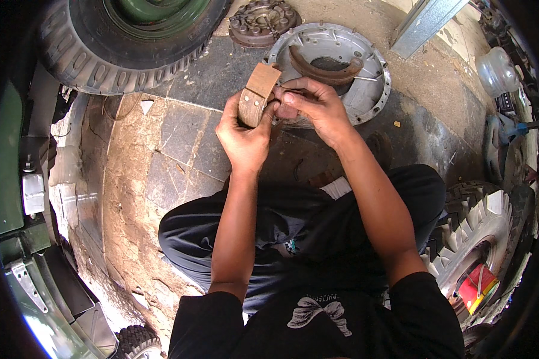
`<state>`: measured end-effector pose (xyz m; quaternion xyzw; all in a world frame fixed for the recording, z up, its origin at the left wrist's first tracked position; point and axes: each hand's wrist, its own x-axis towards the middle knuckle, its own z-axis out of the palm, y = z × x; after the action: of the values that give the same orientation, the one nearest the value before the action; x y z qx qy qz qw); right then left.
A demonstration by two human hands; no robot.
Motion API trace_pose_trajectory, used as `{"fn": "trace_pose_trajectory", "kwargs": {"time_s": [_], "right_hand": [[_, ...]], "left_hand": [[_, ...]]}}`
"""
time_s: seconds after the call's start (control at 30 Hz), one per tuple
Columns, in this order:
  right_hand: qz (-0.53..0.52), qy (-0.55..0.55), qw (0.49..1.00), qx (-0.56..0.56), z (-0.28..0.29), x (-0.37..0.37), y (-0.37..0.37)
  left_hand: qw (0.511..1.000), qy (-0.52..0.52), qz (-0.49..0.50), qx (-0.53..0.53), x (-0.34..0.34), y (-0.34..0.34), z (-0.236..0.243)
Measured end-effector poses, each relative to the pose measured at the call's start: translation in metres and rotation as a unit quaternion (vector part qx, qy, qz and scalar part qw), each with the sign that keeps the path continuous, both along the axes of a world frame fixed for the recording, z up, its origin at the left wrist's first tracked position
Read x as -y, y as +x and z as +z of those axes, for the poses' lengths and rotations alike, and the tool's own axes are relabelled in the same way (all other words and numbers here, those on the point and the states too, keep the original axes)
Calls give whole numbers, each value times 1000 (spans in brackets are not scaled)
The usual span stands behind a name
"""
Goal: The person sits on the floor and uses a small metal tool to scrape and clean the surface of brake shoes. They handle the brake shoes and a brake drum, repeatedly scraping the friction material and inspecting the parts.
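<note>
My left hand [244, 134] grips a curved brake shoe [260, 90] upright, with a tan and brown lining and two visible rivets. My right hand [317, 110] is closed on a small reddish-brown piece [286, 109], perhaps cloth or abrasive paper, held against the right side of the shoe. Just beyond both hands, a round silver metal housing [370, 72] lies on the floor with another curved shoe [323, 75] resting in it.
A green-rimmed tyre [90, 48] and a rusty bolted hub [263, 21] lie ahead. A metal post [419, 30] and plastic jug [497, 72] stand at right, above a tyre [461, 239] and red can [476, 287]. Green vehicle parts [9, 179] line the left.
</note>
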<state>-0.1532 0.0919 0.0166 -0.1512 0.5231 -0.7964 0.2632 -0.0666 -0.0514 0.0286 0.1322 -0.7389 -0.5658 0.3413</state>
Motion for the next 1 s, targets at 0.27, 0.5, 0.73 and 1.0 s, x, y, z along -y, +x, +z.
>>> {"fn": "trace_pose_trajectory", "kwargs": {"time_s": [0.27, 0.5, 0.73, 1.0], "right_hand": [[8, -56, 998, 27, -2, -2, -2], [7, -73, 996, 53, -5, 0, 0], [30, -89, 993, 74, -6, 0, -1], [12, -48, 998, 29, -3, 0, -1]], "left_hand": [[1000, 1, -19, 5, 1, 0, 2], [999, 16, -44, -11, 1, 0, -2], [992, 101, -80, -16, -1, 1, 1], [994, 101, -32, 3, 3, -1, -3]]}}
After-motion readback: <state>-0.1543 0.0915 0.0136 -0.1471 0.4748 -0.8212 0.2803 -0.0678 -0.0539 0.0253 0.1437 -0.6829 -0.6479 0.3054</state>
